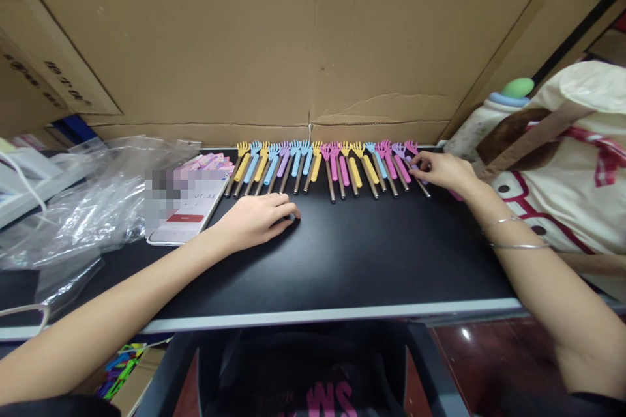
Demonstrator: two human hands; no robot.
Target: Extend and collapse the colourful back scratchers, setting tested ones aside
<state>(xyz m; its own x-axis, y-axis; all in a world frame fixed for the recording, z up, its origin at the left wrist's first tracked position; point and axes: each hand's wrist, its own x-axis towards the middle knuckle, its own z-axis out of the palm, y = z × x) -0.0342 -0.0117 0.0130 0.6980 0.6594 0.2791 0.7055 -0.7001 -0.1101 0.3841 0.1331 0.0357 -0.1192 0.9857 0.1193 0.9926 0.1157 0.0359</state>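
A row of back scratchers (315,166) with small claw-shaped heads, coloured handles in yellow, blue, purple and pink, and metal rods lies along the back of the black table. At the right end of this row, my right hand (443,172) has its fingers closed around the last pink back scratcher (411,146). My left hand (261,218) lies on the tabletop just in front of the row, left of the middle. Its fingers are curled together with the thumb, and a small pale bluish spot shows at the tips; what it is I cannot make out.
Clear plastic bags (107,189) and a phone (190,208) lie on the left, beside pink printed packets (208,163). A cream bag (577,163) and a bottle (482,124) stand at the right. Cardboard (293,39) walls the back; a box of colourful items (122,371) sits below.
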